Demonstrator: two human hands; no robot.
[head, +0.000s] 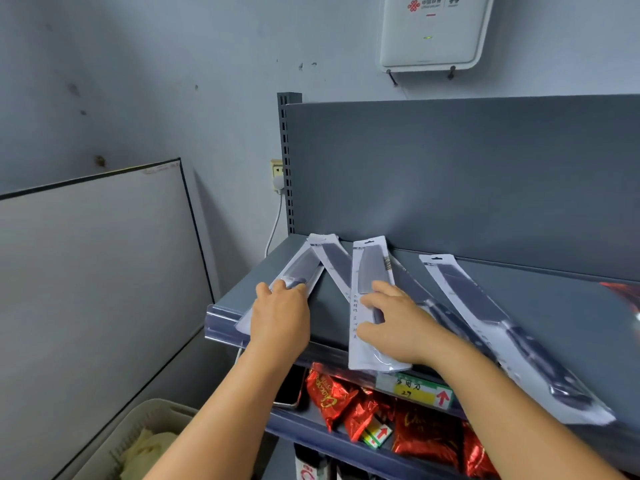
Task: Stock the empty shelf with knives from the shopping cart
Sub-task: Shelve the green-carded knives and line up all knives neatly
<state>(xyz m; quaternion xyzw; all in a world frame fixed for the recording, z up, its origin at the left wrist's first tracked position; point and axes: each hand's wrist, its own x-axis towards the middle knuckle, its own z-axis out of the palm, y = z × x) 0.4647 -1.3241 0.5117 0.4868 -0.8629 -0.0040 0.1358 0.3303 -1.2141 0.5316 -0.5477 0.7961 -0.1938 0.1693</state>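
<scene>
On the grey shelf (519, 296), the left hand (278, 318) and right hand (398, 323) each press flat-fingered, grip apart, on a packaged knife (298, 268) (372, 268).

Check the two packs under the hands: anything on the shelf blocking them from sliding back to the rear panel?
Partly. The left hand rests on the leftmost knife pack; another knife pack lies angled beside its far end. The right hand rests on the middle knife pack, with bare shelf behind it up to the back panel.

Matt grey metal shelf (540, 299); glossy clear plastic knife packs (372, 271).
</scene>
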